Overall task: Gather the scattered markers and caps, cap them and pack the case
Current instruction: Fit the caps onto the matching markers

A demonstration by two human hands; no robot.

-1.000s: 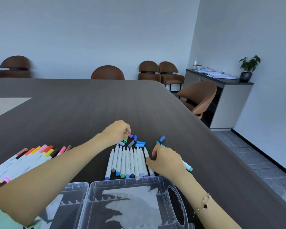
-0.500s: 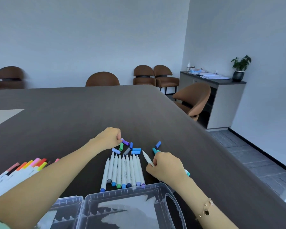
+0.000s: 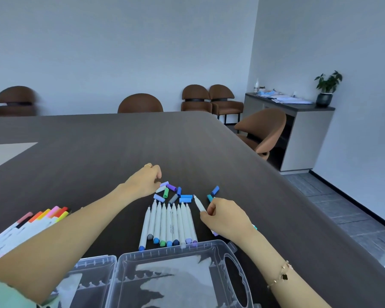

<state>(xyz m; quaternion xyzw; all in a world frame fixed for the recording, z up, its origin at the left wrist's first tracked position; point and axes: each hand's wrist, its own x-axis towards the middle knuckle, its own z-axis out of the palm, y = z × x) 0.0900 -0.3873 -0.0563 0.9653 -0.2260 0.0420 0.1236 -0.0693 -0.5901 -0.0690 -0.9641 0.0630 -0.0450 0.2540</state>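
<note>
Several white markers (image 3: 169, 223) lie side by side on the dark table (image 3: 98, 156), uncapped tips pointing away from me. Beyond them is a cluster of loose caps (image 3: 173, 194) in blue, purple, green and grey. My left hand (image 3: 146, 181) is curled at the cluster's left edge, fingertips against a pale lavender cap (image 3: 164, 184); a grip is not clear. My right hand (image 3: 222, 218) pinches an uncapped white marker (image 3: 199, 204), tip pointing up and away. The open clear case (image 3: 176, 274) sits right in front of me.
A bunch of capped warm-coloured markers (image 3: 42, 218) lies at the left. A blue cap (image 3: 215, 190) and a teal cap (image 3: 209, 197) rest apart at the right. The table edge runs diagonally at the right, with a brown chair (image 3: 262, 132) beyond it.
My right hand has lifted one white marker out of the row and angled it upright. My left hand has set down the purple cap and shifted left in the cap cluster.
</note>
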